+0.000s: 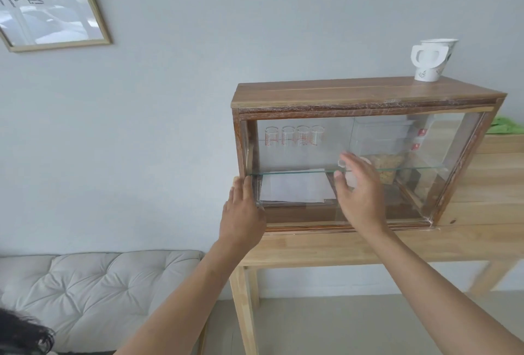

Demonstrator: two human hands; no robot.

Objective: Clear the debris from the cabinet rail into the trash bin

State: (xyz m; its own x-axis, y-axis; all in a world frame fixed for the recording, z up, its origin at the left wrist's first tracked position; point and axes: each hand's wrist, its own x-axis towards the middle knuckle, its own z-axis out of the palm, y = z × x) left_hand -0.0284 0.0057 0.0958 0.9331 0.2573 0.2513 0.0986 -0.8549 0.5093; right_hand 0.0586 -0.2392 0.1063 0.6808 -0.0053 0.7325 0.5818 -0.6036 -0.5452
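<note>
A pale wall backs the wooden table (326,249) carrying the glass-fronted cabinet (365,93). The left hand (241,213) lies flat, fingers released, against its lower left corner; the right hand (357,196), fingers spread, presses the glass above the bottom rail (351,225) (debris indiscernible).

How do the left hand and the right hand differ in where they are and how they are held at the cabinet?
The left hand lies flat against the cabinet's left front corner, while the right hand is spread in front of the glass panel near the middle. The left hand's fingers are close together; the right hand's fingers are apart. The right hand looks blurred, the left hand sharp. Both hands are open and hold nothing.
</note>
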